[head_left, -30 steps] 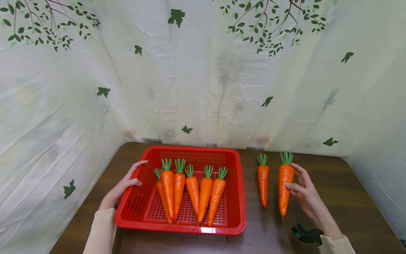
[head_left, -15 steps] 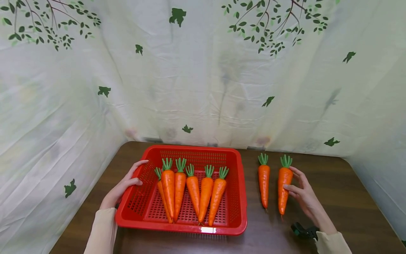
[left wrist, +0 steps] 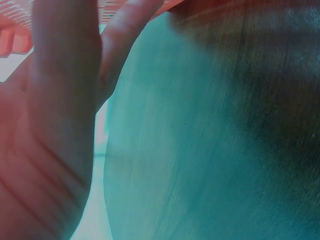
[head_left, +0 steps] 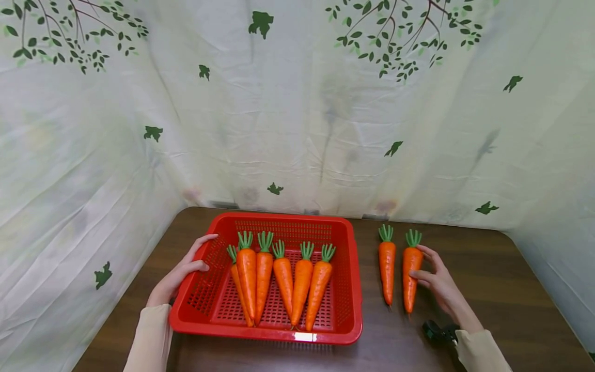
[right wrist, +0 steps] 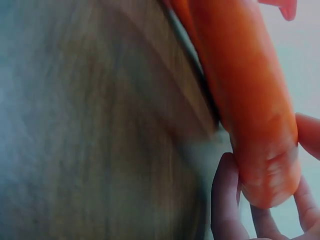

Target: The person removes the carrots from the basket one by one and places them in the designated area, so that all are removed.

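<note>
A red plastic basket [head_left: 266,335] stands on the table, and my left hand [head_left: 178,271] grips its left rim, with the thumb over the edge. Several carrots [head_left: 321,289] with green tops lie inside it, tops toward the back. To the right of the basket, my right hand [head_left: 439,281] holds a carrot [head_left: 409,292] by its upper part, thumb on the near side and fingers on the far side. In the right wrist view this carrot [right wrist: 250,90] fills the space between the fingertips. Another carrot [head_left: 387,271] lies on the table just left of the held one.
The brown wooden table [head_left: 502,305] ends at a pale cloth backdrop [head_left: 297,129] printed with leaves and branches. A black wrist strap with a small device [head_left: 439,332] sits at my right wrist. The left wrist view mostly shows the table surface [left wrist: 200,125].
The right hand has shifted left and slightly toward me with its carrot, now closer to the carrot lying on the table. The left hand and the basket have stayed in place.
</note>
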The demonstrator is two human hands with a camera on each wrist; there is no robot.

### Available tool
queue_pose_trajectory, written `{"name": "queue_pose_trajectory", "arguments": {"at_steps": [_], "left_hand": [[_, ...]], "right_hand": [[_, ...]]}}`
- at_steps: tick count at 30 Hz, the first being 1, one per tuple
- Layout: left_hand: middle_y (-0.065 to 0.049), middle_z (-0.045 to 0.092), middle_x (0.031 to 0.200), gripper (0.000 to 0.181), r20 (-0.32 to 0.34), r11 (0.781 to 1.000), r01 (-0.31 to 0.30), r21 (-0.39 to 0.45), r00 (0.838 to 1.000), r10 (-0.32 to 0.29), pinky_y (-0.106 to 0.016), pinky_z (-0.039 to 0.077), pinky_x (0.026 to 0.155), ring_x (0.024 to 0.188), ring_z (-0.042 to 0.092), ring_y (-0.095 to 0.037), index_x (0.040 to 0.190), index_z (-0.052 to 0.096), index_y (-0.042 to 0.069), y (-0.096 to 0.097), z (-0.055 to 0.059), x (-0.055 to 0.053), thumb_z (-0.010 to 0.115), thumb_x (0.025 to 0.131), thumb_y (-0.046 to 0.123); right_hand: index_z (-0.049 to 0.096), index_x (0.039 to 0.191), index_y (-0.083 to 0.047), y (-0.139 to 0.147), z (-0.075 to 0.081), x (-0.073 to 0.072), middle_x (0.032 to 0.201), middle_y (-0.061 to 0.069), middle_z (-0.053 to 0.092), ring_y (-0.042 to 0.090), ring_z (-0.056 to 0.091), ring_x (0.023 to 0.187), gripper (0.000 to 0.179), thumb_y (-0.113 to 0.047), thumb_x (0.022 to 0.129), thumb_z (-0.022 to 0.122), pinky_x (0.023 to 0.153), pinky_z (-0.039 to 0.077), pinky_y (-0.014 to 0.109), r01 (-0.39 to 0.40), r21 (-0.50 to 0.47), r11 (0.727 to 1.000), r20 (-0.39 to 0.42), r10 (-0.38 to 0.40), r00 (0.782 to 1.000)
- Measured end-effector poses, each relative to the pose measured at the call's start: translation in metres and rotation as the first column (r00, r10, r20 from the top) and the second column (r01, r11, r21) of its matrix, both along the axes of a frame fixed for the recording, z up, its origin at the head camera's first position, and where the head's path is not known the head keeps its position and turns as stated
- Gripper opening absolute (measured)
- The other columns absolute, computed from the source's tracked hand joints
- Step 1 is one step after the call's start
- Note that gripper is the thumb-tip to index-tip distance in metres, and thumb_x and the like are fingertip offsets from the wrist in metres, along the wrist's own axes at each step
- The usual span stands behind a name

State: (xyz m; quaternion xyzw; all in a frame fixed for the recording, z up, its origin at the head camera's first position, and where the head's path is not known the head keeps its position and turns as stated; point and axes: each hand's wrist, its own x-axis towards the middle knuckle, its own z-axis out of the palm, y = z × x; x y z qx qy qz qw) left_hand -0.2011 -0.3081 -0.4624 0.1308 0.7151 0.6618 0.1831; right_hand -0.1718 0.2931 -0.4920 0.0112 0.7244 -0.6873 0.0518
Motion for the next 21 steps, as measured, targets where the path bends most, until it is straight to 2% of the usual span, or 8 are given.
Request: {"name": "queue_pose_trajectory", "arguments": {"at_steps": [10, 21], "left_hand": [[-0.024, 0.019, 0.142, 0.072, -0.020, 1.000, 0.009, -0.001, 1.000, -0.009, -0.049, 0.050, 0.082, 0.114, 0.045, -0.034, 0.149, 0.016, 0.023, 0.001, 0.001, 0.001, 0.046, 0.087, 0.003], [-0.020, 0.021, 0.142, 0.072, -0.005, 1.000, -0.006, -0.008, 1.000, 0.006, -0.049, 0.050, 0.082, 0.114, 0.046, -0.032, 0.149, 0.017, 0.024, 0.001, 0.000, 0.000, 0.047, 0.086, 0.003]], "right_hand": [[0.019, 0.146, -0.002, -0.005, -0.001, -0.010, 0.144, 0.029, 0.016, 0.008, 0.059, 0.088, 0.071, -0.001, 0.088, 0.061, 0.073, 0.051, 0.025, 0.004, 0.111, 0.994, -0.004, -0.003, 1.000], [0.026, 0.144, 0.003, -0.010, 0.001, -0.016, 0.142, 0.030, 0.023, 0.031, 0.059, 0.091, 0.070, 0.004, 0.085, 0.063, 0.068, 0.053, 0.028, -0.012, 0.258, 0.966, -0.040, 0.023, 0.999]]}}
